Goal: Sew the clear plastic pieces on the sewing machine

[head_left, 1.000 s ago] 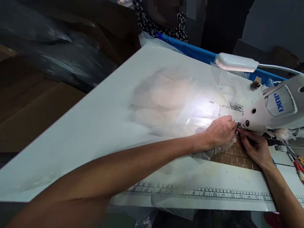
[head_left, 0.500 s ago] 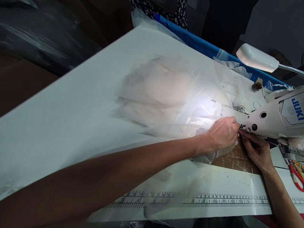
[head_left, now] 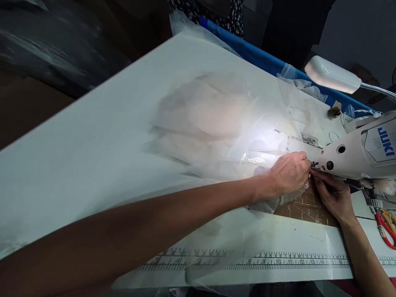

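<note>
Sheer white fabric point(head_left: 213, 119) is spread over the white sewing table point(head_left: 123, 123), its gathered edge running to the needle area of a JUKI sewing machine point(head_left: 349, 152). My left hand point(head_left: 291, 173) is closed on this fabric just left of the presser foot, the fingers bunched together. Close by in front of the needle, my right hand point(head_left: 335, 194) is pinched, its thumb and forefinger meeting at the fabric's edge. The needle and presser foot are partly covered by my fingers. Brown board point(head_left: 306, 208) with loose threads on it lies beneath both hands.
A white lamp point(head_left: 332, 74) on a bendable neck hangs over the machine. Red-handled scissors point(head_left: 385, 231) lie at the right. Printed ruler marks point(head_left: 278, 262) run along the front edge. Blue material point(head_left: 256, 53) lines the far edge, with fabric scraps point(head_left: 306, 88) nearby.
The whole view has shifted very slightly. Both hands keep the same places at the machine, and the fabric shows no clear movement.
</note>
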{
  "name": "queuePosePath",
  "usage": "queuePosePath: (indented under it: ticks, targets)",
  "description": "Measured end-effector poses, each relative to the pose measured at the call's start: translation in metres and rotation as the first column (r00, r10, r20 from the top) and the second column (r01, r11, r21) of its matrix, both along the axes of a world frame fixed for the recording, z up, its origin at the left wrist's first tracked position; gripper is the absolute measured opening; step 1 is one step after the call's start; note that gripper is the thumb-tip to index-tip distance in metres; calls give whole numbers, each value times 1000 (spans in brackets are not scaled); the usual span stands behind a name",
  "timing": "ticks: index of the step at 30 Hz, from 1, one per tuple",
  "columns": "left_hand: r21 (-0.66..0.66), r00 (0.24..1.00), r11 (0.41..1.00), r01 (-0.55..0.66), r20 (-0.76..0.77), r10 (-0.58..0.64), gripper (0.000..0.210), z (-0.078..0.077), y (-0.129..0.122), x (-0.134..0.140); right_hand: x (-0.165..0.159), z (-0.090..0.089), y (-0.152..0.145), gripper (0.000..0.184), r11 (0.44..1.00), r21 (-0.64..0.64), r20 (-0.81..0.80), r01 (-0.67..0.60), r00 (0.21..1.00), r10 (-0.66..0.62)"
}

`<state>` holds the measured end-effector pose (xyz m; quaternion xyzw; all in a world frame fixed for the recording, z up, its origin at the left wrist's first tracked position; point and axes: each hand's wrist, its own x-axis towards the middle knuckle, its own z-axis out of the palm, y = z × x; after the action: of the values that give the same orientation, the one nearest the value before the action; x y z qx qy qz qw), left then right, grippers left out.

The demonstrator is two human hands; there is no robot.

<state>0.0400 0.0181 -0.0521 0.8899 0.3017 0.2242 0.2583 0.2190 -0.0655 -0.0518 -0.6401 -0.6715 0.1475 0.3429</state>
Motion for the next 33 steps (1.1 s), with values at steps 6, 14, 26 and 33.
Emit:
queuePosePath:
  ticks: [6,14,26,33]
  targets:
    - [-8,999,1000,-4,35,5,23,-1,0,1,0,1,1,22,1000,2,7,-1,1000,1]
    - [28,1000,1000,2,-15,-2,23,2,0,-1,0,0,0,22,1000,8,12,-3,1000,3]
    - [15,1000,1000,12,-20,-11,23,3,1,-1,-1,3,1,22,1000,-12,-14,-21,1000,21]
    - [40,999,999,13,-36,-11,24,3,1,-1,0,2,1,21,1000,-26,-59,12,998,-13]
